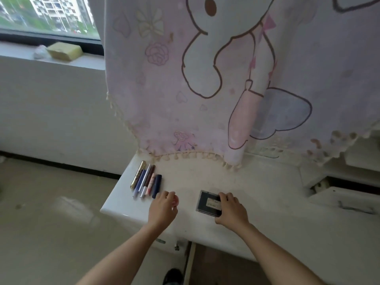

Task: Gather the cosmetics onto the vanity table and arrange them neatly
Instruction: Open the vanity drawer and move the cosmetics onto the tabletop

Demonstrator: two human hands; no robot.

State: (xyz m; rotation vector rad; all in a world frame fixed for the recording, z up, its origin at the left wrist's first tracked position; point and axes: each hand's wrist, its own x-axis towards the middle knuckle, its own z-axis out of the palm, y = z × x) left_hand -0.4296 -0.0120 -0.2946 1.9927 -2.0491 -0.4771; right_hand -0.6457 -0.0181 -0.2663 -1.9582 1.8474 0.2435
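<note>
the right hand (231,208) grasps a dark flat palette (208,202) by its right end; the fingers (224,197) lie over the top edge and the thumb is at the near edge, so the palette stretches out to the left from the fingers. it lies flat on the vanity table (267,202), its long side going about left to right, a little tilted.

the left hand (163,206) is curled over a small round pink thing (175,200), of which only a part shows under the fingers on their right side. i cannot tell if the fingers really clench it or only cover it, and i cannot tell what it is.

just beyond the left fingertips and a little to the left begins the row of pens and tubes (145,179): a gold one, some blue ones, a brown, a pink and a dark navy one, side by side and touching, all with the long axis pointing away from the person and leaning right. the navy tube (156,186) is nearest, almost touching the fingertips.

i judge the step in hand is placing the pink thing and the palette in line with this row. the left hand is nearer to the row; the palette is well apart from it, with the left hand between.
</note>
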